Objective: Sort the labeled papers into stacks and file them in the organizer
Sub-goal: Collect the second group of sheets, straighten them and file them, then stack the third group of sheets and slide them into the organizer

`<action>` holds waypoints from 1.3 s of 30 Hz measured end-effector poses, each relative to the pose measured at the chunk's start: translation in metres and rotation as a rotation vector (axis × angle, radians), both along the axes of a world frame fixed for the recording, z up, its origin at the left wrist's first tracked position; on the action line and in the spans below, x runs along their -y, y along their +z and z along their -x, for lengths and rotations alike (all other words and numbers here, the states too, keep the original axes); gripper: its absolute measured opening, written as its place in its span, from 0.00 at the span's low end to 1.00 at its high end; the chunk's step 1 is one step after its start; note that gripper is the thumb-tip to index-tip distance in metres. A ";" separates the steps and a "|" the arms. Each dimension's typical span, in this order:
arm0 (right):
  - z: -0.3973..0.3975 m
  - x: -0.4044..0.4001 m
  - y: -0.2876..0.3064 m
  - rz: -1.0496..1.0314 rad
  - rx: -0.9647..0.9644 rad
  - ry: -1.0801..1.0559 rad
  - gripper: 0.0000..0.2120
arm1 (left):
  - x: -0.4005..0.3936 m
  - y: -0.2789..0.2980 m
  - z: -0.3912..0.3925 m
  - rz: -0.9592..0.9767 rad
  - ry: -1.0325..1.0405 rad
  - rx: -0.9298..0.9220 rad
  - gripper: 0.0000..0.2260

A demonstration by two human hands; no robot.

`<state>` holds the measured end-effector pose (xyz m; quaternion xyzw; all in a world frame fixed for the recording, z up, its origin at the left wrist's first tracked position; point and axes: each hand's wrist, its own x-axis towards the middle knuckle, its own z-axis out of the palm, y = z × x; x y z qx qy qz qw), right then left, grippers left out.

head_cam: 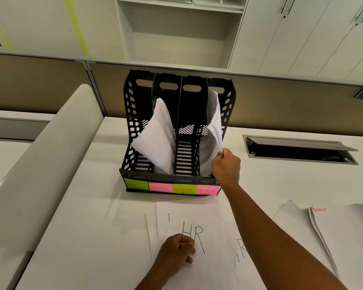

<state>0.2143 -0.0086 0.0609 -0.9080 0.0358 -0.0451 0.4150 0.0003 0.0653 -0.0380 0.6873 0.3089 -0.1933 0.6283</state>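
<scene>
White sheets of paper (215,122) standing in the rightmost slot are pinched at their near edge by the curled fingers (219,156) of the right hand (226,166), arm reaching forward over the desk. That slot belongs to a black perforated plastic four-slot file organizer (134,114), and its front carries a pink sticky note reading ADMIN (206,190). Leftwards the front notes run green FINANCE (182,189), pink (159,187), then green (135,184), the last two hard to read. A second white bundle (157,139) leans in the second slot from the left. The left hand (176,251), fingers curled under, presses on white sheets lettered HR in green (189,222) lying just in front of the organizer. Well to the right lies a white stack marked FINANCE in red (344,233) on the white desk (82,227).
</scene>
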 end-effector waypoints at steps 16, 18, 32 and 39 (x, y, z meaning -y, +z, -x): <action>0.010 0.011 -0.018 -0.006 0.001 0.010 0.10 | -0.001 0.001 -0.004 -0.099 -0.035 0.019 0.07; 0.013 0.011 -0.019 -0.007 0.006 0.016 0.10 | -0.001 0.002 -0.005 -0.118 -0.042 0.033 0.07; 0.023 0.021 -0.015 -0.013 0.026 0.062 0.10 | -0.001 0.010 -0.029 -0.299 -0.045 0.126 0.07; 0.045 0.038 -0.009 -0.096 0.164 -0.035 0.06 | 0.000 0.005 -0.026 -0.453 0.034 0.170 0.06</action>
